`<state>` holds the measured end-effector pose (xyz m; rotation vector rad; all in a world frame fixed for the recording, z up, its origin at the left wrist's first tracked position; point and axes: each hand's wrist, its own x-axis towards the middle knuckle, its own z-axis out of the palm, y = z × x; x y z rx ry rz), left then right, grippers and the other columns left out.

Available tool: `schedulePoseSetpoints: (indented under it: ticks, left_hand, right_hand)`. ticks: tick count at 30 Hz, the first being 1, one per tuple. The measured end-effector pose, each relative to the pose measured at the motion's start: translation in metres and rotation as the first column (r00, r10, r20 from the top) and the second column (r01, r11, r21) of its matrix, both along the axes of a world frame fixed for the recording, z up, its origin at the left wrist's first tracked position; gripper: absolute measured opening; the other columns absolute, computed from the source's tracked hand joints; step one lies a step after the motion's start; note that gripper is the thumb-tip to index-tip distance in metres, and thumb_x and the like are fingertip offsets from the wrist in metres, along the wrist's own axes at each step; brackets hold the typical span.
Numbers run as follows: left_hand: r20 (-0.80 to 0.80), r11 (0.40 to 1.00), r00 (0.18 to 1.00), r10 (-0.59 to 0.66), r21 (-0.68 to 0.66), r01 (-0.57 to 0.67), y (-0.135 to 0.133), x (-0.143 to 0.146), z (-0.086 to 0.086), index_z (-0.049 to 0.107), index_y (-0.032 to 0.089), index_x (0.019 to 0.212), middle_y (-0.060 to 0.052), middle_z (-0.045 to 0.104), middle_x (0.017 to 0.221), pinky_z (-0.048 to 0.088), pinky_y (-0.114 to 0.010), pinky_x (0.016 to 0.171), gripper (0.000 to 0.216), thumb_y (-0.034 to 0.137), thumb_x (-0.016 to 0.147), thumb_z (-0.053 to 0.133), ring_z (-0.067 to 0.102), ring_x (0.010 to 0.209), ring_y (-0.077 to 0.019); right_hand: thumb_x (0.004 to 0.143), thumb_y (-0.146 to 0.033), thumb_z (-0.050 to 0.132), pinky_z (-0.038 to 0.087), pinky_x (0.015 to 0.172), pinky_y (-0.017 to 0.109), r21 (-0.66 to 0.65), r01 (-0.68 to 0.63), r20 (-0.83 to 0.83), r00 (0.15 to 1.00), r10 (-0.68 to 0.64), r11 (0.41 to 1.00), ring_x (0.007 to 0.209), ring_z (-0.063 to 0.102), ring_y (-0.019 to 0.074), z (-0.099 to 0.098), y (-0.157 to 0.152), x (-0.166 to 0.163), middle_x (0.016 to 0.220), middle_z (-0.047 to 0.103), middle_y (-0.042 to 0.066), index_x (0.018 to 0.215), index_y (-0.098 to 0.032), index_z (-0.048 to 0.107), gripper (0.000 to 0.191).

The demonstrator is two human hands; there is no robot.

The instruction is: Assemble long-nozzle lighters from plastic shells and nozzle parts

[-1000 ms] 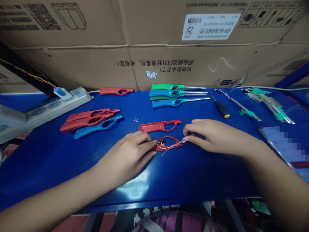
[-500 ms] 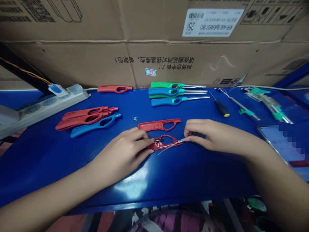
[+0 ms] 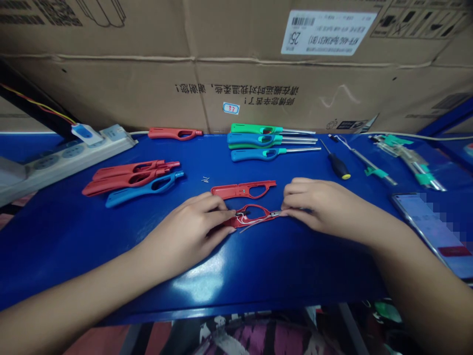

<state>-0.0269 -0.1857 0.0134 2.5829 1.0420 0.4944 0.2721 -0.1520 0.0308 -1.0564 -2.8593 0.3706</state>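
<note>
My left hand [image 3: 201, 220] is closed on the rear end of a red lighter shell half [image 3: 264, 209], holding it at the table. White wires [image 3: 242, 220] and a small dark part lie inside this half, and a thin grey tube sticks out below it. At the shell's front end, the thumb and fingers of my right hand [image 3: 308, 203] pinch a small metal piece [image 3: 274, 214], mostly covered by the fingertips. Just beyond lies the other red shell half [image 3: 240, 190], its inside facing up. Several small screws [image 3: 205, 179] rest near it.
Red and blue lighter handles [image 3: 121, 178] lie at left by a power strip [image 3: 74, 153]. Assembled lighters [image 3: 258, 155] line the back. A screwdriver [image 3: 338, 165], metal lighter tubes [image 3: 417, 162] and a phone [image 3: 424, 217] are at right. A cardboard box [image 3: 148, 93] stands behind.
My right hand has shifted slightly left, bringing the metal piece closer against the shell's front end. My left hand keeps its hold on the shell. The camera view has moved a little.
</note>
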Motion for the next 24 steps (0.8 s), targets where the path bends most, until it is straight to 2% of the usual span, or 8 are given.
schedulePoseSetpoints:
  ticks: [5,9,13,16,20,24]
  left_hand:
    - [-0.007,1.0,1.0,-0.005,0.012,0.005,0.0,-0.001,-0.002,0.074,0.019,0.114,-0.008,0.066,0.098,0.054,-0.039,0.083,0.024,0.026,0.1,0.057,0.06,0.092,-0.0223]
    - [-0.002,1.0,1.0,-0.01,0.009,0.01,0.001,-0.001,-0.004,0.074,0.019,0.115,-0.008,0.067,0.101,0.054,-0.039,0.085,0.024,0.027,0.1,0.057,0.061,0.094,-0.0224]
    - [-0.046,0.999,0.999,-0.017,0.037,0.019,-0.001,0.001,-0.002,0.075,0.018,0.112,-0.009,0.067,0.101,0.055,-0.037,0.082,0.024,0.027,0.101,0.056,0.062,0.093,-0.0222]
    - [-0.105,0.997,0.994,-0.012,0.075,0.02,-0.003,0.002,-0.001,0.076,0.016,0.107,-0.009,0.066,0.097,0.055,-0.036,0.076,0.025,0.027,0.102,0.054,0.062,0.088,-0.0216]
    - [-0.068,0.999,0.998,-0.014,0.052,0.017,-0.003,0.001,-0.003,0.076,0.017,0.107,-0.009,0.066,0.098,0.056,-0.036,0.078,0.025,0.026,0.102,0.054,0.063,0.089,-0.0212]
    - [-0.01,1.0,1.0,-0.013,0.028,0.014,-0.001,-0.001,-0.006,0.075,0.017,0.113,-0.009,0.066,0.101,0.057,-0.037,0.082,0.023,0.024,0.099,0.059,0.063,0.092,-0.0218]
  right_hand:
    - [0.097,-0.042,0.06,0.041,0.073,0.032,-0.124,0.055,-0.096,0.993,-0.067,0.991,0.085,0.059,0.02,-0.002,0.004,0.0,0.09,0.068,0.004,0.09,-0.021,0.069,0.024]
    - [0.095,-0.04,0.063,0.041,0.074,0.031,-0.192,0.114,-0.142,0.98,-0.143,0.975,0.083,0.058,0.0187,-0.01,0.008,-0.007,0.086,0.068,0.004,0.084,-0.02,0.066,0.023]
    - [0.089,-0.038,0.068,0.042,0.067,0.027,-0.341,0.262,-0.131,0.938,-0.322,0.903,0.073,0.058,0.0154,-0.015,0.008,-0.014,0.081,0.067,0.002,0.084,-0.02,0.068,0.019]
    - [0.085,-0.037,0.069,0.042,0.062,0.026,-0.383,0.34,-0.101,0.909,-0.405,0.859,0.069,0.058,0.0142,-0.015,0.007,-0.018,0.079,0.067,0.001,0.086,-0.021,0.069,0.016]
    - [0.083,-0.038,0.07,0.04,0.059,0.025,-0.41,0.365,-0.114,0.889,-0.444,0.836,0.065,0.056,0.0135,-0.014,0.006,-0.019,0.073,0.065,0.0,0.081,-0.02,0.069,0.017]
    - [0.079,-0.044,0.074,0.037,0.057,0.026,-0.484,0.331,-0.147,0.882,-0.448,0.81,0.063,0.05,0.0128,-0.014,0.01,-0.017,0.069,0.062,-0.001,0.076,-0.019,0.071,0.026]
